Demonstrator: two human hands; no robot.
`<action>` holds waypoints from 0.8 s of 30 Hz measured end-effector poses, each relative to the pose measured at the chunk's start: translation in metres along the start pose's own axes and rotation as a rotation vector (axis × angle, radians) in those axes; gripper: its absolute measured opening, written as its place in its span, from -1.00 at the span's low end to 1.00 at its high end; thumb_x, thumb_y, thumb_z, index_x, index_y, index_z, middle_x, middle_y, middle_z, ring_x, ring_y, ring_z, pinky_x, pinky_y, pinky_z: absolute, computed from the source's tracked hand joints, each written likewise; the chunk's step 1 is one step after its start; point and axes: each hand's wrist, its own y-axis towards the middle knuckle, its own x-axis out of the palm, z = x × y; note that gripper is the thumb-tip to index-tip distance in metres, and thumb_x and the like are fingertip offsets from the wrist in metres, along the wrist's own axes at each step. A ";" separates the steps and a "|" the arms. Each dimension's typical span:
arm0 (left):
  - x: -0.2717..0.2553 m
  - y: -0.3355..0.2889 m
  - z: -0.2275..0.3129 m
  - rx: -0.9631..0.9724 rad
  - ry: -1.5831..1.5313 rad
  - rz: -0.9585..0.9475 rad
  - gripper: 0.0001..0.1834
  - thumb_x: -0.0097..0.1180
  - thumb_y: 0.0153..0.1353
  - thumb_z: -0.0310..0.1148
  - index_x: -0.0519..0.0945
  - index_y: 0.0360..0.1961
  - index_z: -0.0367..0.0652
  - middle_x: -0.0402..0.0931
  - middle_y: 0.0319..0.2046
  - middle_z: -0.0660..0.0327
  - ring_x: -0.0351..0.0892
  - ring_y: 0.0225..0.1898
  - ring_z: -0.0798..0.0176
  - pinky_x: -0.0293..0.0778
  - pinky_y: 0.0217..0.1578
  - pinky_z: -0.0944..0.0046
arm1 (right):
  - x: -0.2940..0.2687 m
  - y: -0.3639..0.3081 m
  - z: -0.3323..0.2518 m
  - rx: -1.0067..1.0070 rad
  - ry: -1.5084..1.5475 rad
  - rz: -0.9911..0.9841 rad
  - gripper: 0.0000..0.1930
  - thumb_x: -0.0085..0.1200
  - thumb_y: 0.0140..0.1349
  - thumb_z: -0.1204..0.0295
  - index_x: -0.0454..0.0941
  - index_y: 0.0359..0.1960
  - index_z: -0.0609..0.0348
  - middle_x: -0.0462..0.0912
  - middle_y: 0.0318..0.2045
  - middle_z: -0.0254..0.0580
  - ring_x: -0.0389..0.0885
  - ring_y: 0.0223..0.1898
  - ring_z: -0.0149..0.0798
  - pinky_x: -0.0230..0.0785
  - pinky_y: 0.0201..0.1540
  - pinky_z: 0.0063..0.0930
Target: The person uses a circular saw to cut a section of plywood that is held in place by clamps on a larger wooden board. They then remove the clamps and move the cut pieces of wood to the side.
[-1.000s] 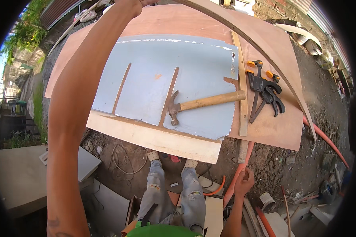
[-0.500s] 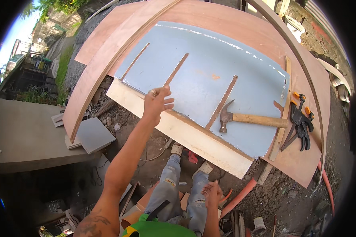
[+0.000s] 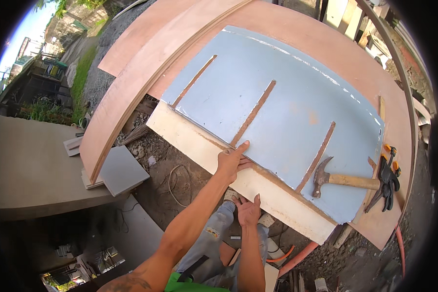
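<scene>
A large blue-grey panel [image 3: 277,107] with several narrow brown slots lies slanted before me. Along its near side runs a cream-coloured board face [image 3: 282,199] with a rough brown edge. My left hand [image 3: 232,161] touches that near edge at the lower end of the middle slot, one finger stretched onto the blue surface and the others lower over the edge. Just below the cream face, my right hand [image 3: 248,212] is palm up with its fingers apart, holding nothing. A claw hammer [image 3: 348,181] with a wooden handle lies on the panel's right part.
Black-and-orange clamps [image 3: 388,180] lie right of the hammer. A curved plywood strip [image 3: 126,97] arches on the left, over a pinkish plywood sheet [image 3: 336,44]. Grey square boards [image 3: 124,170] are stacked on the left. A reddish pipe [image 3: 297,258] and a cable lie on the ground.
My left hand has come down from above the panel onto its near edge. My right hand has risen from beside my leg toward the cream face. The view has shifted.
</scene>
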 end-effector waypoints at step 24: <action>0.013 0.029 0.030 -0.038 0.227 -0.155 -0.17 0.30 0.16 -0.15 0.14 0.20 -0.53 0.24 0.05 -0.27 0.36 0.13 -0.18 0.59 0.04 0.02 | 0.010 -0.255 0.051 0.014 -0.008 0.647 -0.50 0.03 0.26 0.50 0.18 0.22 0.21 0.47 0.04 0.06 0.62 -0.04 0.08 0.68 -0.18 0.02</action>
